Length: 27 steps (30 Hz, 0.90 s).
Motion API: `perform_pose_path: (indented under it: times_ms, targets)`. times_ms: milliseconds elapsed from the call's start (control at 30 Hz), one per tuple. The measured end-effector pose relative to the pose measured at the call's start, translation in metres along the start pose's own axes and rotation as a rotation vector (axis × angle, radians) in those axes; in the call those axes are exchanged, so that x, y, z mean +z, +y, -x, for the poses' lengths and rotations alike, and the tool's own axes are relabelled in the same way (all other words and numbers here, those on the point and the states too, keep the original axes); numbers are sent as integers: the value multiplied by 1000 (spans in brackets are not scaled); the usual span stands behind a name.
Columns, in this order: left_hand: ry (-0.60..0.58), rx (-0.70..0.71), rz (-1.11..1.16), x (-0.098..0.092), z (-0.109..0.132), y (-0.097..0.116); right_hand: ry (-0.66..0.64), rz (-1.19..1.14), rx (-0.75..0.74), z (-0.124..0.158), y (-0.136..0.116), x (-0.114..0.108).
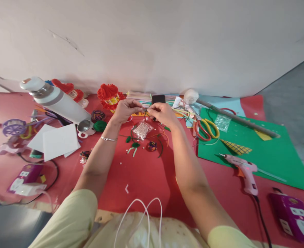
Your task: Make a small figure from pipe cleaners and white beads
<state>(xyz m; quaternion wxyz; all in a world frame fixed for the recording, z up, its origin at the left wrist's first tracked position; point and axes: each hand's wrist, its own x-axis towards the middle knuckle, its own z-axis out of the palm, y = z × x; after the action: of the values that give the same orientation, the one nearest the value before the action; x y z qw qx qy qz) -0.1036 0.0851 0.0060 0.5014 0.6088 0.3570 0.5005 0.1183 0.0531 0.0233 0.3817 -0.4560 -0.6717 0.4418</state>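
My left hand (127, 110) and my right hand (161, 113) meet fingertip to fingertip above the table, both pinched closed. A thin dark strand (146, 111) shows between the fingertips; anything else in them is too small to make out. Just below lies a clear packet of white pearl beads (142, 130), with loose beads around it. Close by are a small multicoloured yarn ball (152, 146), dark green yarn bits (136, 145) and a pale bent strip (131, 151). Beyond my hands rests a black phone (158, 99), partly covered by my right hand.
Left: a white bottle (61, 103), steel-lined cup (86, 128), green yarn ball (99, 126) and white cards (60, 142). Right: scissors (210, 130), a green sheet (275, 148), a pink glue gun (245, 168) and a purple power strip (293, 217). Red yarn craft (109, 94) stands behind.
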Motion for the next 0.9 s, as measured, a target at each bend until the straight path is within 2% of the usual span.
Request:
perform_pose_path:
  times_ms: [333,633,900]
  targets:
    - [-2,-6,56,2,0,2,-7,28,-52,3,-8,0]
    - [15,-51,195,2,1,4,-8,3,-64,4,-10,1]
    - [66,-120,365,1,1,3,73,-141,-126,1,-13,14]
